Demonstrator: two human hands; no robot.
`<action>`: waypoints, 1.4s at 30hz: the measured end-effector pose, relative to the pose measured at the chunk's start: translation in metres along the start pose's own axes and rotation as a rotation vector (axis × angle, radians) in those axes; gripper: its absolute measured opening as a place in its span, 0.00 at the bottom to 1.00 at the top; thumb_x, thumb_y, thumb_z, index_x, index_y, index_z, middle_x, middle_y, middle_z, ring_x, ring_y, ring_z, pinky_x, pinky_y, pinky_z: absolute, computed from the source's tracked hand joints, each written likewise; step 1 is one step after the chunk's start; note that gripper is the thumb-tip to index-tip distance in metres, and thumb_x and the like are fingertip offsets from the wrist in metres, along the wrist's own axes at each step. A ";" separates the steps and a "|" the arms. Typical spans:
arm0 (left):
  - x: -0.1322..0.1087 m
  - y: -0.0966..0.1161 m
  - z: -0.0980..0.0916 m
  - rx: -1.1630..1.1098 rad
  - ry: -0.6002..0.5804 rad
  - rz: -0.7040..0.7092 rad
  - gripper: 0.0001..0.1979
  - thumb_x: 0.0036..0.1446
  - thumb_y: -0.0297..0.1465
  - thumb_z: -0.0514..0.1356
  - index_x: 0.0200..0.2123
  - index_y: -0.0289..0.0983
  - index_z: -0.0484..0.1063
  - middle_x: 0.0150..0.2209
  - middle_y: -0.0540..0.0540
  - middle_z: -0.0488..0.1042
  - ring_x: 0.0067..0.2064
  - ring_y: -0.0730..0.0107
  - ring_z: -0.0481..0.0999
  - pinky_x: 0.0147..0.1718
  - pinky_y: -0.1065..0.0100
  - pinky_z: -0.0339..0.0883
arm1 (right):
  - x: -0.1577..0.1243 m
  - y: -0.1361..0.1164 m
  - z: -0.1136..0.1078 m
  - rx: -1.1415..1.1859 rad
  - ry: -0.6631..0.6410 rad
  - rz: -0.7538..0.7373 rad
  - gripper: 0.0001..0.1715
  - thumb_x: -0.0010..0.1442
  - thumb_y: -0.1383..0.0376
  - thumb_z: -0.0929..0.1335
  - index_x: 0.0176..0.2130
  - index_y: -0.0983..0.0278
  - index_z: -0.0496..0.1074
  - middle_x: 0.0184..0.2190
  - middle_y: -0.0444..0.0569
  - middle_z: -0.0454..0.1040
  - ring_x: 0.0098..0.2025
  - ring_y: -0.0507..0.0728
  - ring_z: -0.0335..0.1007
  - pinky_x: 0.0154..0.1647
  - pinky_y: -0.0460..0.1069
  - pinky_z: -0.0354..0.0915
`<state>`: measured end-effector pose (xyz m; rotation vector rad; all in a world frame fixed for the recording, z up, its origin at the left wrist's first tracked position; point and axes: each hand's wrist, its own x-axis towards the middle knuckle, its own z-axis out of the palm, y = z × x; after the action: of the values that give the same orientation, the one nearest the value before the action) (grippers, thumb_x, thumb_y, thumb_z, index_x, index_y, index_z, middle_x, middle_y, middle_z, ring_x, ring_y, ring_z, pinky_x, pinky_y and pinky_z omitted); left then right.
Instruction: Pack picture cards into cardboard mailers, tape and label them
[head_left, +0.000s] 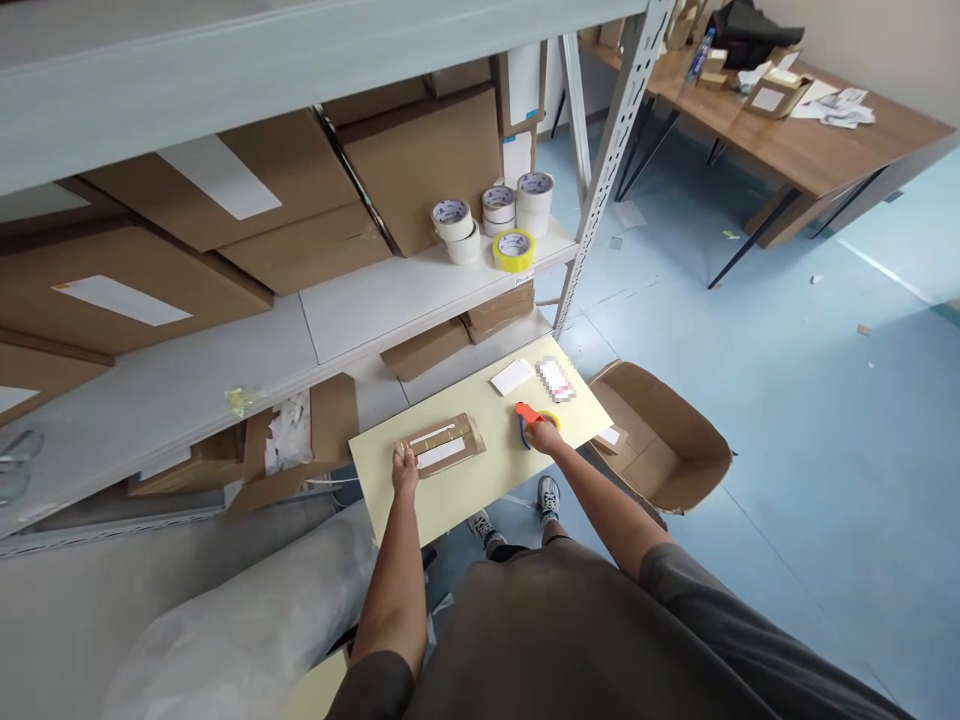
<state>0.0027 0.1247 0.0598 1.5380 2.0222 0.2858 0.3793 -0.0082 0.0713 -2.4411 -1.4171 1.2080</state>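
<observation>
A small flat cardboard box (pixel 452 435) with shiny tape and white strips on its top lies on the pale yellow work board (pixel 450 505). My left hand (pixel 405 468) grips its near left corner, thumb on top and the other fingers mostly hidden. Farther right, my right hand (pixel 543 437) is closed around a tape dispenser (pixel 526 411) with red and blue parts and a yellow-edged roll. The dispenser is apart from the box, low over the board or resting on it; I cannot tell which. Beyond it lie a white card (pixel 512 377) and a blurred-out rectangular item (pixel 555 379).
Several tape rolls (pixel 534 205) and large cartons (pixel 420 165) stand on the grey metal shelf (pixel 375 305) ahead. An open cardboard box (pixel 660 440) sits on the floor at the board's right. Bulky translucent wrap (pixel 247 610) lies left of me. A brown table (pixel 847 150) stands far right.
</observation>
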 end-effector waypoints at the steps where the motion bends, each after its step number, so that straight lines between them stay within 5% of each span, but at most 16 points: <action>1: -0.003 0.000 0.001 -0.020 0.000 -0.032 0.28 0.73 0.47 0.50 0.66 0.37 0.68 0.54 0.36 0.81 0.55 0.48 0.81 0.53 0.55 0.75 | 0.004 0.000 0.008 -0.005 -0.032 0.024 0.20 0.69 0.55 0.68 0.54 0.64 0.76 0.50 0.59 0.80 0.51 0.64 0.77 0.48 0.52 0.68; 4: -0.011 0.000 0.003 -0.083 -0.024 -0.135 0.28 0.73 0.46 0.49 0.67 0.39 0.67 0.58 0.36 0.79 0.61 0.47 0.78 0.58 0.53 0.73 | 0.014 0.001 0.027 -0.031 -0.058 0.096 0.32 0.66 0.53 0.71 0.62 0.67 0.71 0.59 0.66 0.75 0.60 0.69 0.73 0.56 0.56 0.67; 8: -0.015 0.000 0.005 -0.092 -0.039 -0.172 0.29 0.72 0.47 0.49 0.68 0.38 0.66 0.60 0.35 0.78 0.63 0.45 0.76 0.61 0.51 0.71 | 0.024 0.007 0.036 -0.027 -0.060 0.140 0.31 0.65 0.63 0.69 0.64 0.68 0.68 0.60 0.66 0.74 0.61 0.68 0.73 0.57 0.57 0.67; 19: -0.015 0.002 0.007 -0.144 -0.064 -0.154 0.28 0.73 0.44 0.50 0.68 0.36 0.66 0.60 0.34 0.78 0.60 0.45 0.79 0.58 0.53 0.72 | 0.003 0.013 0.006 -0.074 0.026 -0.055 0.31 0.67 0.64 0.64 0.67 0.64 0.62 0.53 0.62 0.78 0.52 0.66 0.77 0.49 0.56 0.69; 23: -0.016 0.002 0.008 -0.230 -0.052 -0.113 0.27 0.73 0.43 0.51 0.68 0.37 0.66 0.57 0.36 0.80 0.55 0.49 0.81 0.54 0.55 0.74 | -0.012 -0.018 -0.016 -0.042 0.088 -0.250 0.31 0.69 0.60 0.65 0.67 0.66 0.60 0.55 0.63 0.77 0.54 0.67 0.76 0.51 0.55 0.67; 27: -0.021 0.006 0.005 -0.257 -0.096 -0.081 0.27 0.73 0.42 0.52 0.69 0.38 0.65 0.58 0.36 0.80 0.56 0.50 0.81 0.55 0.56 0.73 | -0.025 -0.080 -0.034 -0.002 0.129 -0.364 0.26 0.70 0.50 0.67 0.59 0.61 0.68 0.47 0.57 0.81 0.47 0.65 0.77 0.47 0.52 0.67; 33: -0.029 0.012 -0.006 -0.264 -0.141 -0.166 0.30 0.70 0.41 0.56 0.71 0.37 0.62 0.61 0.33 0.77 0.61 0.50 0.78 0.57 0.57 0.71 | -0.030 -0.165 -0.031 0.032 -0.071 -0.590 0.25 0.69 0.44 0.66 0.49 0.60 0.75 0.41 0.51 0.81 0.39 0.61 0.76 0.42 0.51 0.67; 38: -0.039 0.004 -0.035 -0.360 0.045 0.027 0.28 0.66 0.39 0.61 0.66 0.36 0.71 0.66 0.33 0.73 0.67 0.51 0.72 0.65 0.58 0.65 | -0.022 -0.173 -0.015 0.042 -0.215 -0.604 0.23 0.65 0.46 0.69 0.47 0.61 0.78 0.42 0.50 0.81 0.44 0.63 0.76 0.47 0.53 0.69; 42: -0.041 0.006 -0.061 -0.544 -0.064 0.196 0.18 0.68 0.38 0.59 0.52 0.38 0.82 0.54 0.38 0.83 0.56 0.56 0.81 0.60 0.59 0.70 | -0.018 -0.163 -0.010 0.148 -0.243 -0.625 0.24 0.61 0.48 0.71 0.46 0.63 0.79 0.41 0.49 0.81 0.45 0.64 0.76 0.48 0.55 0.70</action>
<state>-0.0194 0.0987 0.1253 1.3664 1.5668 0.7811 0.2668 0.0745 0.1570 -1.5958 -1.8707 1.3951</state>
